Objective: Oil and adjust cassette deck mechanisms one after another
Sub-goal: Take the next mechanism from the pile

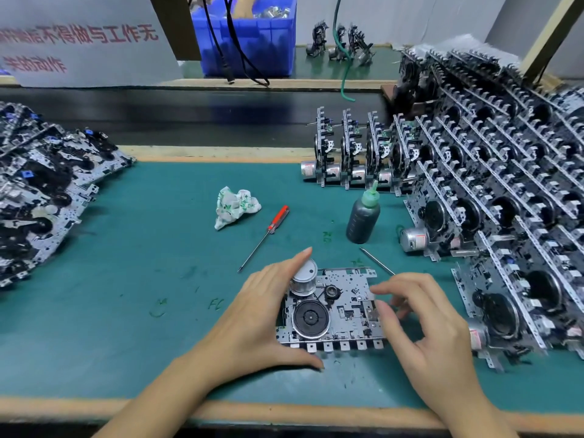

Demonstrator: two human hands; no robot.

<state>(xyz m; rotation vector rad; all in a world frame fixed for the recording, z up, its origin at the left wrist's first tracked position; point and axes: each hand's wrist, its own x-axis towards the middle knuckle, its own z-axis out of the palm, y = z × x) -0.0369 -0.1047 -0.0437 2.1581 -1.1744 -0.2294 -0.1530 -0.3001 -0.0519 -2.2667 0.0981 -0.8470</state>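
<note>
Left hand (262, 314) grips deck (331, 308) left edge; right hand (420, 314) released, nearer oil bottle (362, 218), beyond deck.

A crumpled white cloth (236, 207) with green print lies mid-frame on the green-topped counter (132, 267). Further back, near the top centre, a blue plastic bin (249, 39) has black cables (234, 49) hanging before it, beside a sign (79, 45) with red characters at upper left.
</note>
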